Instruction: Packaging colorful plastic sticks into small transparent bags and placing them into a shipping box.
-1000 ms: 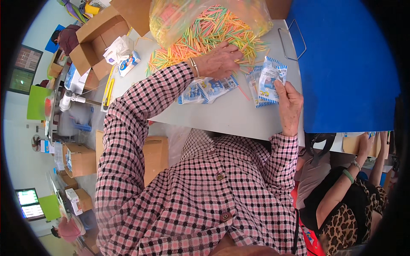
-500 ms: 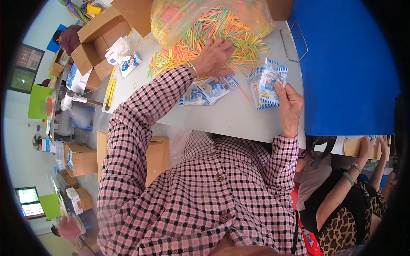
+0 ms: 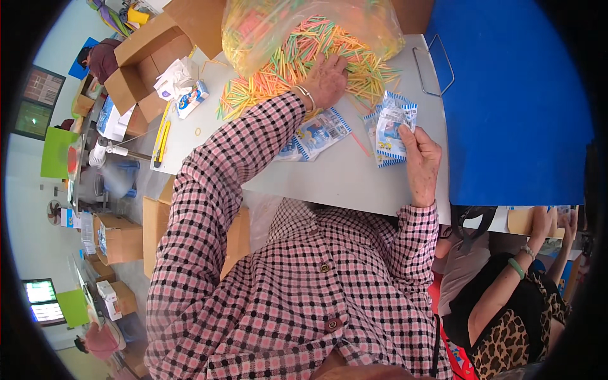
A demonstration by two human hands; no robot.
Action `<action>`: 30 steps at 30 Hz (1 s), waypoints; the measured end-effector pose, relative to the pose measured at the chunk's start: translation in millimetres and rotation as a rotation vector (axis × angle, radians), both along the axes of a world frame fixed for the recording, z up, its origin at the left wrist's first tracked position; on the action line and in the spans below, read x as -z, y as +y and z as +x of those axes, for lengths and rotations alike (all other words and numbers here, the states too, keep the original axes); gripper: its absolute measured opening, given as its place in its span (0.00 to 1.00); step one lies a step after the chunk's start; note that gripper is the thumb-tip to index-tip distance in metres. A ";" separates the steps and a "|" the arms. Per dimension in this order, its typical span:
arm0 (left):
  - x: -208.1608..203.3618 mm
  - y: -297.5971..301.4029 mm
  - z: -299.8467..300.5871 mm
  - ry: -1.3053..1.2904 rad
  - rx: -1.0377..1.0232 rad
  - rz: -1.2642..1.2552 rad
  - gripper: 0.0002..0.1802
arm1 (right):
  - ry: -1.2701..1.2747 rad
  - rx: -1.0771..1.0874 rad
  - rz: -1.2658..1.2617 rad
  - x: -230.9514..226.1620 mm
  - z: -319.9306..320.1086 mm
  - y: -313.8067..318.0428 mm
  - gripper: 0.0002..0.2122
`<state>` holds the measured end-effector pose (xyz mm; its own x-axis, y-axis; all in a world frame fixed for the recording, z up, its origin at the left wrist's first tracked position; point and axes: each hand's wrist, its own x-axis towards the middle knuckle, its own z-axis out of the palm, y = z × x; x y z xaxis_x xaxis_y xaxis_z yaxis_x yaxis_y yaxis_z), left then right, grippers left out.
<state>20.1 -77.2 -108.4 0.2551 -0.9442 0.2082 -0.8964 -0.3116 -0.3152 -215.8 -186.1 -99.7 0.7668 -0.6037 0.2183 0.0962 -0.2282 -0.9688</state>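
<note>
R hand (image 3: 423, 158) clamped on packet (image 3: 391, 132), 1 o'clock: prob. light, slick; hold edge. L hand (image 3: 326, 82) at sticks (image 3: 263, 92), 12 o'clock; grip: can't tell.

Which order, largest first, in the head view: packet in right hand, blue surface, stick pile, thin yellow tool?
1. Blue surface
2. Stick pile
3. Packet in right hand
4. Thin yellow tool

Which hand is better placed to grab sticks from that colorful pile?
The left hand, I'd judge: it is at the stick pile, while the right hand holds a blue-and-white packet.
</note>
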 end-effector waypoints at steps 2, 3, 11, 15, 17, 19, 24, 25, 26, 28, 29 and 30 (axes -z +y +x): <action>6.7 -1.3 0.0 -0.073 0.043 -0.103 0.10 | -0.025 0.008 0.026 0.8 1.6 0.7 0.12; 6.8 -0.7 0.3 -0.075 0.045 -0.105 0.10 | -0.027 0.010 0.024 0.9 1.3 -0.1 0.12; 10.4 16.5 8.8 0.154 0.009 -0.262 0.18 | -0.023 -0.017 0.113 3.0 5.0 -2.7 0.10; -6.8 25.5 7.2 0.367 0.022 -0.352 0.17 | -0.038 -0.017 0.184 -1.1 14.2 -1.3 0.09; -25.5 31.8 5.4 0.576 -0.114 -0.226 0.18 | -0.153 -0.043 0.362 -12.1 23.6 2.0 0.11; -29.4 37.4 12.0 0.572 -0.101 -0.230 0.17 | -0.176 -0.078 0.447 -24.0 36.1 2.6 0.11; -43.5 50.8 10.1 0.681 -0.001 -0.264 0.17 | -0.274 -0.131 0.655 -39.0 84.7 7.6 0.13; -44.3 53.6 10.0 0.746 0.013 -0.259 0.18 | -0.310 -0.172 0.698 -40.4 95.7 10.0 0.14; -44.9 56.1 9.7 0.811 0.029 -0.254 0.19 | -0.346 -0.213 0.742 -41.2 106.7 12.2 0.14; -48.8 60.7 5.8 0.980 0.049 -0.230 0.18 | -0.356 -0.247 0.823 -36.4 131.4 15.1 0.14; -49.9 64.0 5.3 1.150 0.067 -0.205 0.19 | -0.364 -0.282 0.907 -37.1 140.3 19.6 0.14; -50.0 66.0 5.9 1.151 0.064 -0.210 0.19 | -0.360 -0.286 0.906 -37.1 145.7 24.0 0.14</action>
<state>26.0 -11.2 -58.4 0.3478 -0.9368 0.0386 -0.6350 -0.2051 0.7448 -70.1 -162.1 -62.7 0.8873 -0.4609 0.0161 0.3523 0.6548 -0.6687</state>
